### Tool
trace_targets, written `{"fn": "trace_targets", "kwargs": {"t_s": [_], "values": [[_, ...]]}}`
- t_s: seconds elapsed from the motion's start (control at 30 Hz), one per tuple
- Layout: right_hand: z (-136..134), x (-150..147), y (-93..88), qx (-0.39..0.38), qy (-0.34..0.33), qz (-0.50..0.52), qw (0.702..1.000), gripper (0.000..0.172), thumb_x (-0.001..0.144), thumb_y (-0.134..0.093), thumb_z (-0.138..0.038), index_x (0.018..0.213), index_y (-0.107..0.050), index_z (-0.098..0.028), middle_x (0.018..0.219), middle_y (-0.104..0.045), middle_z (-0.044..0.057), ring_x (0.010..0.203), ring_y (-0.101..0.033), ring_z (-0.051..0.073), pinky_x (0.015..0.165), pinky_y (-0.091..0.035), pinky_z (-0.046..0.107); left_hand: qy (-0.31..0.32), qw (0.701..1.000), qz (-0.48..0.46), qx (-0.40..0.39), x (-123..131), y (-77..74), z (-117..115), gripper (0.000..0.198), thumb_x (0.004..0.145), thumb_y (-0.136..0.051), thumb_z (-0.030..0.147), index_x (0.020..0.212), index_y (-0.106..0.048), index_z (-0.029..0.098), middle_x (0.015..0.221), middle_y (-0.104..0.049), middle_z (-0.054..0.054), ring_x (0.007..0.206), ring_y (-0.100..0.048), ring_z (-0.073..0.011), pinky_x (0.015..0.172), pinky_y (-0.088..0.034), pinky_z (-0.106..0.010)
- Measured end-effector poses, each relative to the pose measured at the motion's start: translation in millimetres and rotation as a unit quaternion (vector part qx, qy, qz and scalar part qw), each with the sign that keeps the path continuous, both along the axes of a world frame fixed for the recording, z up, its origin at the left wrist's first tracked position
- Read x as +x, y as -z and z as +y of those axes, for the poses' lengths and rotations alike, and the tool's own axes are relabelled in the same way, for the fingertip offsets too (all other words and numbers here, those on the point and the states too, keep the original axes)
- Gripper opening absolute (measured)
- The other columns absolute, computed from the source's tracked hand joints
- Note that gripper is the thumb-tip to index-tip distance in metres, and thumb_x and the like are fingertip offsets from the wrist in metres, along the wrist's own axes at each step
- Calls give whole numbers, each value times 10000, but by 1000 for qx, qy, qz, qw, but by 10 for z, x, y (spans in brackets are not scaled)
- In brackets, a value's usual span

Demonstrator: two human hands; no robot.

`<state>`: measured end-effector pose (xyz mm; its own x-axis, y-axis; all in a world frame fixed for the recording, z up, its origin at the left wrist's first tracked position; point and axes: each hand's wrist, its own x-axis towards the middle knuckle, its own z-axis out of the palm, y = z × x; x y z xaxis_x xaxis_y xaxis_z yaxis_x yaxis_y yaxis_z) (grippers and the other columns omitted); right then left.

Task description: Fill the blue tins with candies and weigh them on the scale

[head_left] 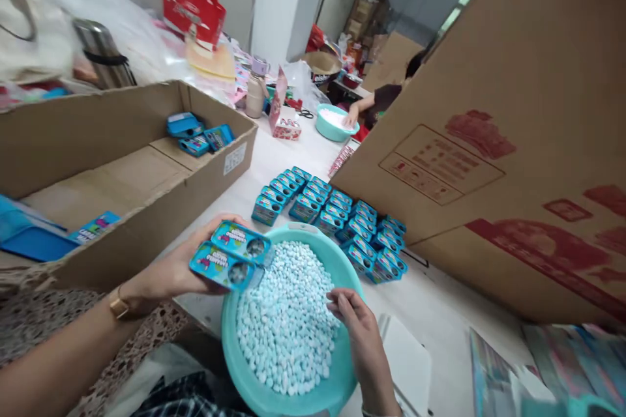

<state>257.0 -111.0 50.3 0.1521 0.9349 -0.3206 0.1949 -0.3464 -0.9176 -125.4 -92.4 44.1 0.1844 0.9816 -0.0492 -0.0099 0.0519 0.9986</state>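
My left hand (171,270) holds two small blue candy boxes (229,254) side by side, just over the left rim of a teal basin (337,391). The basin is full of pale blue and white candy pellets (283,319). My right hand (357,332) reaches into the basin at its right side, fingertips touching the pellets. Rows of several filled blue boxes (332,215) stand on the white table just beyond the basin.
A wide open cardboard carton (147,208) with a few blue boxes (198,133) inside lies to the left. A large cardboard box (513,143) leans in at the right. Another person (376,101) works at a second teal basin (332,122) at the far end.
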Motion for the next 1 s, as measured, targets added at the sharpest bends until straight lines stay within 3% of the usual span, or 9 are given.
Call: {"fn": "trace_targets", "kwargs": {"t_s": [0.13,0.3,0.43,0.53,0.6,0.7,0.77,0.87,1.0], "values": [[192,-82,-13,31,-77,-41,996,688,760,-842,-904,906,-839,-232,989,-820,145,970,-756,331,926,-642,474,-107,993,47,7,-344,289,210,968,653,-993,357,1512,-564,239,1322,-823,-148,1193,-802,-406,1067,-663,-522],[449,-332,-95,61,-183,-117,974,635,897,-760,-842,1003,-843,-222,1027,-826,131,976,-749,306,930,-624,433,-94,995,35,0,-354,701,305,912,672,-950,357,1489,-563,230,1314,-826,-156,1185,-809,-390,1095,-648,-526],[580,-523,-130,95,-224,-176,954,523,988,-709,-739,1038,-842,-235,1085,-834,132,1007,-764,309,953,-609,424,-33,997,41,49,-294,738,289,736,780,-920,337,1438,-607,231,1358,-793,-155,1258,-776,-353,1122,-622,-459],[668,-648,-127,103,-252,-190,943,426,1011,-720,-659,1039,-839,-252,1088,-843,122,1004,-776,310,919,-607,413,-40,998,10,43,-279,780,373,722,781,-931,326,1429,-623,248,1392,-760,-145,1302,-742,-339,1156,-589,-446],[736,-733,-119,110,-269,-197,936,373,1023,-722,-613,1043,-842,-260,1078,-847,114,982,-778,306,894,-607,411,-44,999,-24,13,-268,890,484,785,725,-944,292,1429,-600,245,1332,-757,-117,1219,-754,-310,1078,-613,-429],[872,-880,-126,120,-292,-206,926,319,1036,-715,-557,1035,-842,-265,1057,-850,107,958,-770,302,872,-600,414,-25,997,-67,-20,-223,1115,691,859,683,-919,270,1446,-526,222,1129,-755,-47,950,-755,-231,805,-622,-333],[995,-996,-162,128,-306,-212,919,296,1037,-715,-533,1026,-841,-265,1049,-850,102,958,-766,299,874,-592,412,-9,997,-79,-15,-174,1240,829,847,685,-906,271,1439,-525,214,1093,-747,-29,900,-741,-206,764,-606,-306],[1209,-1210,-269,155,-324,-224,906,284,1030,-715,-513,1036,-842,-259,1041,-849,98,943,-766,288,858,-580,399,-9,997,-80,7,-97,1343,1006,909,645,-950,294,1460,-553,228,1308,-729,-78,1155,-751,-258,1009,-628,-398],[1474,-1617,-493,202,-348,-217,889,275,1028,-714,-494,1056,-839,-252,1039,-848,101,946,-774,288,864,-576,405,-67,995,-68,16,-25,1417,1078,1226,521,-1031,324,1609,-473,220,1703,-511,-210,1603,-525,-414,1356,-399,-580]]}}
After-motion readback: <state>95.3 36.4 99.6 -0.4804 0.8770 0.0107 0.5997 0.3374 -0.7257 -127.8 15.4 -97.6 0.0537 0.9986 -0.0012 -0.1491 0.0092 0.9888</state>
